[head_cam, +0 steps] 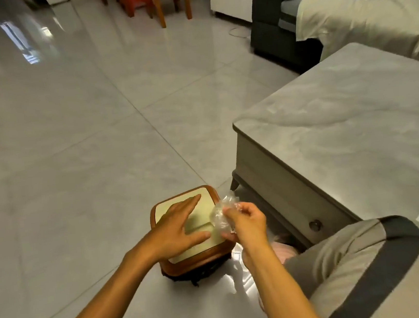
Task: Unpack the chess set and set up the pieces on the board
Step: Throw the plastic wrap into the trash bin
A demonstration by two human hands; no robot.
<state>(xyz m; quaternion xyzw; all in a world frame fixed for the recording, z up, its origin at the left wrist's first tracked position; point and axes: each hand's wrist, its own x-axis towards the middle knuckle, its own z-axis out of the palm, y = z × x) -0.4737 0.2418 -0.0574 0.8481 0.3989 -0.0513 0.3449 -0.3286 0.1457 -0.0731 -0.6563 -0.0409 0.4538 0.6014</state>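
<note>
Both forearms ran up from the bottom edge toward a low stool (187,261) on the tiled floor (75,145); my knee in grey fabric sat at lower right. Right hand (244,223) pinched a crumpled clear plastic bag (221,213) between thumb and curled fingers, held just above the stool's right edge. Couldn't tell if any pieces were inside the bag, too blurry and see-through. Left hand (176,227) lay flat on the stool's pale top, fingers straight and spread wide, gripping nothing, just pressing or resting there. A pale folded sheet (199,224) seemed to lie under that hand, possibly the board, but no squares showed so I couldn't confirm. No chess pieces were visible anywhere.

Judged step: early unpacking, getting the wrapping open or out of the way. To do it well I figured: keep the left palm flat so the sheet didn't slide off the small top, open the bag low over the stool and not over bare floor, so anything that dropped out would stay close and not roll under the coffee table (327,123) just to the right. Tip slowly, mouth of the bag down. Stool top was small, so crowding looked like the main risk. Setup itself hadn't begun.

Farther off: sofa (344,28) with a striped cloth at upper right, wooden chair legs (159,6) at top.
</note>
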